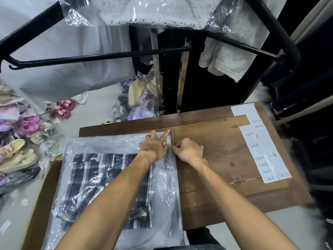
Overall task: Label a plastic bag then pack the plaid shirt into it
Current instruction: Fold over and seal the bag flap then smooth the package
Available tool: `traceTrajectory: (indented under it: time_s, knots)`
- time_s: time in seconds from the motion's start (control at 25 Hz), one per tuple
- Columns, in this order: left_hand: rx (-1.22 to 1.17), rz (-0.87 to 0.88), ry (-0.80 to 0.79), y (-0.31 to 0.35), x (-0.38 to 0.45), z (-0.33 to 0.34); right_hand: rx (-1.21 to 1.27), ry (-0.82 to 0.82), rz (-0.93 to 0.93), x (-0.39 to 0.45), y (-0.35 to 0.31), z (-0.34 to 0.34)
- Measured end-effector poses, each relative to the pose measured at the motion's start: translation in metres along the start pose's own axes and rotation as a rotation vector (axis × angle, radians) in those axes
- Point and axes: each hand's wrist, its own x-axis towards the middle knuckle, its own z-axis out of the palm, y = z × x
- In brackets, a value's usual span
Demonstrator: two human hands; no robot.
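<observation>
A clear plastic bag (165, 184) lies flat over the left part of the wooden table (225, 159). Inside it I see a folded black, grey and white plaid shirt (100, 181). A small barcode label (167, 141) sits at the bag's far right corner. My left hand (153, 147) lies flat on the bag, fingers spread, pressing beside the label. My right hand (189, 150) is at the bag's right edge, thumb and forefinger pinched together at the label's near end. Whether they grip the label or the bag edge is unclear.
Long white backing sheets with barcode labels (264, 156) lie along the table's right side. A cardboard box (41, 195) stands at the left under the bag. Bagged shoes (21, 141) are piled on the floor at left. A black clothes rail (108, 55) with bagged garments hangs overhead.
</observation>
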Motion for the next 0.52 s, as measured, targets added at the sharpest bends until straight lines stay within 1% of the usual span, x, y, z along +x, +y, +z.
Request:
traceTrajectory:
  time_s: [0.12,0.32,0.4,0.52]
  knots:
    - [-0.008,0.002,0.001,-0.001,0.000,-0.001,0.006,0.008,-0.013,-0.013,0.008,0.009]
    - [-0.027,0.017,0.008,-0.002,0.001,0.000,-0.015,-0.049,-0.008,-0.023,0.017,0.017]
    - [-0.098,0.012,-0.003,-0.004,0.001,-0.001,-0.034,-0.057,-0.017,-0.027,0.017,0.019]
    - [-0.340,0.047,-0.011,-0.011,-0.002,0.000,-0.024,-0.081,-0.026,-0.029,0.020,0.020]
